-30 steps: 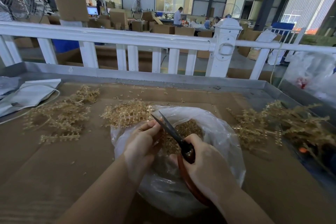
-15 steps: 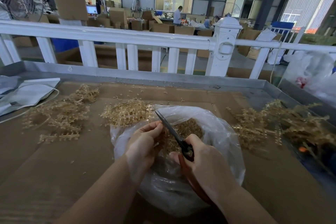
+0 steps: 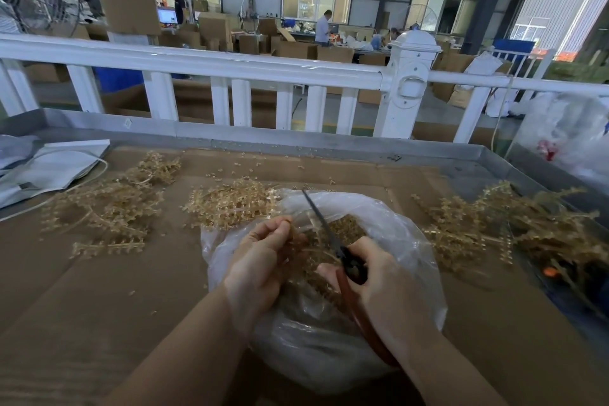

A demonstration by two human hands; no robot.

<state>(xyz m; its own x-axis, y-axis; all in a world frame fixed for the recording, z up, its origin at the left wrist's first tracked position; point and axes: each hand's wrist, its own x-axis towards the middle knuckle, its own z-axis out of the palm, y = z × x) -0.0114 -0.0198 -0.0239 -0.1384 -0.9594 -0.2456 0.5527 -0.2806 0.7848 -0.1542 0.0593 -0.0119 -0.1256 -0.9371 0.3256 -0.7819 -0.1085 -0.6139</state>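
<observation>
Clear plastic bag (image 3: 405, 241) sits on the cardboard-lined tabletop (image 3: 99, 290), mouth open, gold cuttings inside. Right hand (image 3: 389, 283) grip wrapped round red-handled scissors (image 3: 349, 267), blades together, tip pointing away over the bag. Left hand (image 3: 260, 260) grip pinching a gold plastic sprig (image 3: 296, 241) just beside the blades, above the bag mouth. Loose gold piles (image 3: 105, 208) beyond, left, centre and right. White railing (image 3: 230, 63) behind.

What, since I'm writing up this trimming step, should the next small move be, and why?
Probably open the scissors and bring them onto the sprig that the left hand pinches: the right hand holds the blades seemingly closed, tip raised past it, above the open bag that would catch cuttings.
</observation>
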